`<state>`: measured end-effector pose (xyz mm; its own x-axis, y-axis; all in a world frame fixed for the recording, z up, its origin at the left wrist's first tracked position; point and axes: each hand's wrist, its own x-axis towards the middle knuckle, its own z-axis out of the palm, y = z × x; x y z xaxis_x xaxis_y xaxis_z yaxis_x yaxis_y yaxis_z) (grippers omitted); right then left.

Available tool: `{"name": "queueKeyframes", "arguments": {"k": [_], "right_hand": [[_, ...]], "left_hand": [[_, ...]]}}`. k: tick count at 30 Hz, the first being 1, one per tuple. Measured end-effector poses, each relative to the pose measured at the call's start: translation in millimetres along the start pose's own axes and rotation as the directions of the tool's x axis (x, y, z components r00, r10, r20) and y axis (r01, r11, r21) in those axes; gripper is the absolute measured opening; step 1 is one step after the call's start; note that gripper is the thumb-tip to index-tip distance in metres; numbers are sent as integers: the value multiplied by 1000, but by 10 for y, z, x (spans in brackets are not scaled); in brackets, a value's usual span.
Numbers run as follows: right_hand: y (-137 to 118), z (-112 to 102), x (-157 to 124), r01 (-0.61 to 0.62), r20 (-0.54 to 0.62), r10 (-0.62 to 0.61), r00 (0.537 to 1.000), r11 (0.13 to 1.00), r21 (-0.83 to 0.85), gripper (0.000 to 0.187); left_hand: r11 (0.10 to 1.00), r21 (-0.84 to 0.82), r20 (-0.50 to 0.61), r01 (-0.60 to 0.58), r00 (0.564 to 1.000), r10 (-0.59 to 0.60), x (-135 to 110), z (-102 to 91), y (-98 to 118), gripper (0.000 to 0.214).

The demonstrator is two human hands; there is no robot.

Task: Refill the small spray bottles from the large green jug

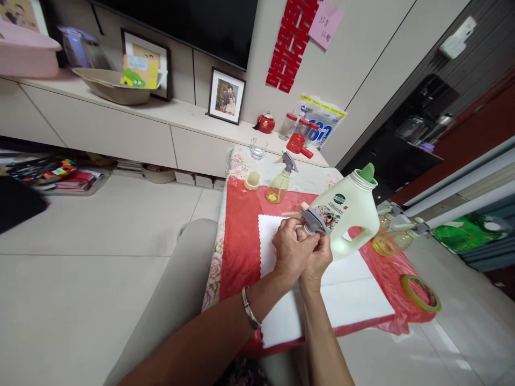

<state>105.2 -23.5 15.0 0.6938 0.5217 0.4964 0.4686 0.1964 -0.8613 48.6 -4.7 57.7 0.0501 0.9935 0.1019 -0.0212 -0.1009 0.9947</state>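
Both my hands meet over a white cloth (341, 292) on a low table with a red cover (241, 236). My left hand (287, 249) and my right hand (318, 256) are closed together around a grey spray-trigger head (314, 220). Just behind them stands a pale green detergent jug (348, 212) with a green spout, tilted to the right. Whether either hand touches the jug is hidden. A metal bracelet circles my left wrist.
A yellow spray bottle (279, 187), a small cup (252, 180) and a glass (257, 148) stand at the table's far end. More spray bottles (392, 236) lie at the right edge, a tape roll (420, 292) near the front right. My knee (189, 268) is left of the table.
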Motion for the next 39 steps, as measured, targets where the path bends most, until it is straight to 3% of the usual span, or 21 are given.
{"name": "queueKeyframes", "arguments": {"k": [6, 13, 18, 22, 26, 31, 39], "right_hand": [[8, -47, 26, -54, 83, 42, 996, 988, 144, 47], [74, -248, 46, -170, 296, 75, 952, 936, 309, 45], [96, -282, 114, -245, 355, 104, 929, 892, 380, 44], [132, -250, 184, -273, 387, 114, 915, 881, 386, 49], [169, -250, 211, -296, 417, 128, 900, 880, 370, 48], [172, -238, 193, -253, 369, 105, 923, 890, 379, 44], [93, -151, 105, -182, 269, 91, 959, 924, 337, 45]], "left_hand": [[996, -68, 53, -59, 997, 62, 7, -111, 33, 26], [971, -104, 129, -214, 965, 227, 22, -165, -86, 22], [931, -54, 119, -360, 924, 364, 16, -141, -170, 17], [910, 23, 142, -414, 902, 407, 16, -117, -228, 15], [900, 130, 195, -416, 901, 388, 20, -102, -270, 25], [910, 173, 224, -377, 915, 336, 25, -109, -274, 28], [966, -147, 141, -214, 962, 234, 28, -113, -293, 18]]}}
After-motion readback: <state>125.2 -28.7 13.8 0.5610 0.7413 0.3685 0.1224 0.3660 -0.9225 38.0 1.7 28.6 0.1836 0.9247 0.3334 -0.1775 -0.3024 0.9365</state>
